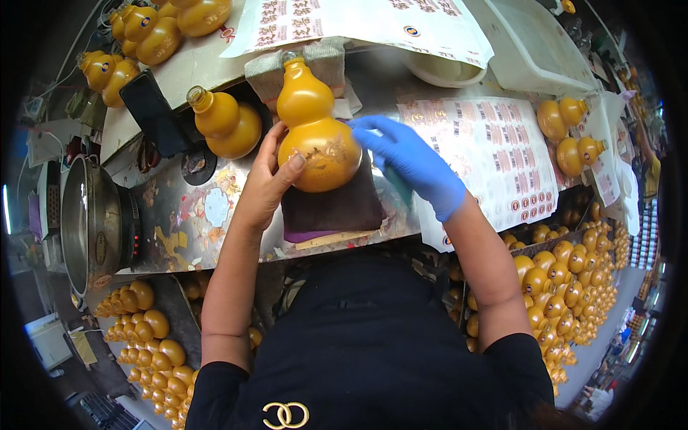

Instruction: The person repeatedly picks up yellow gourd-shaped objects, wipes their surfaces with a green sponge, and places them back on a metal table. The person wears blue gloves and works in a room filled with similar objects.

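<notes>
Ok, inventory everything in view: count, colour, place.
table: one, grey, centre
held gourd bottle: one, yellow, centre
pad: one, dark brown, under that bottle
blurred item: one, teal, right of pad
second gourd bottle: one, yellow, left of centre
other gourd bottles: several, yellow, upper left
paired gourd bottles: two, yellow, right
stored gourd bottles: many, yellow, low, both sides
printed sheets: at least two, white, top and right
phone: one, black, left
pan: one, metallic, far left
bin: one, whitish, upper right
bowl: one, whitish, under top sheet's edge
cloth: one, grey, behind bottle's neck
rim clutter: too small to count
shirt: one, black, bottom
left hand: one, bare, on held bottle's left side
right hand: one, blue-gloved, at its right side
</notes>
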{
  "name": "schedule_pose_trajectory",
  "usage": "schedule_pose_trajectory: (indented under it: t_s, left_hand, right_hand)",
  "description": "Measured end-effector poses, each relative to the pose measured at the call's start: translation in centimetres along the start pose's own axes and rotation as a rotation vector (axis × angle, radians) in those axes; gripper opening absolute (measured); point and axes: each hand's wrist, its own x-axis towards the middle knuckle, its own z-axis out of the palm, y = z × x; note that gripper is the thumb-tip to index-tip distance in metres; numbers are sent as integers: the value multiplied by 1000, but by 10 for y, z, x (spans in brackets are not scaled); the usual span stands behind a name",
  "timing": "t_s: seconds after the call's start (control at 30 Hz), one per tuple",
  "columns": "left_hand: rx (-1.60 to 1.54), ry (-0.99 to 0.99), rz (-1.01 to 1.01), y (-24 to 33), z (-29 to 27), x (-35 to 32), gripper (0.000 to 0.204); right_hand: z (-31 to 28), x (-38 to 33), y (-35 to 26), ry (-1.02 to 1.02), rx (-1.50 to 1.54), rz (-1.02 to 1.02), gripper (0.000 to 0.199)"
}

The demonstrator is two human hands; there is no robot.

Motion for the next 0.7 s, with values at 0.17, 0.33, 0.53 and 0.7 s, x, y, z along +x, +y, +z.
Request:
schedule_pose_trajectory:
  t_s: [0.17, 0.33, 0.53, 0.7]
  left_hand:
    - [-91, -36, -44, -2, -1, -1, 76]
    - [-158, 0, -92, -7, -3, -1, 72]
    - [2, 42, 47, -1, -7, 5, 85]
    - [34, 45, 22, 23, 17, 8, 101]
  right_hand:
    - [6, 17, -5, -220, 8, 10, 65]
    - [4, 20, -4, -233, 121, 56, 62]
    - [7, 17, -9, -168, 85, 69, 61]
    - [5, 20, -5, -188, 88, 73, 60]
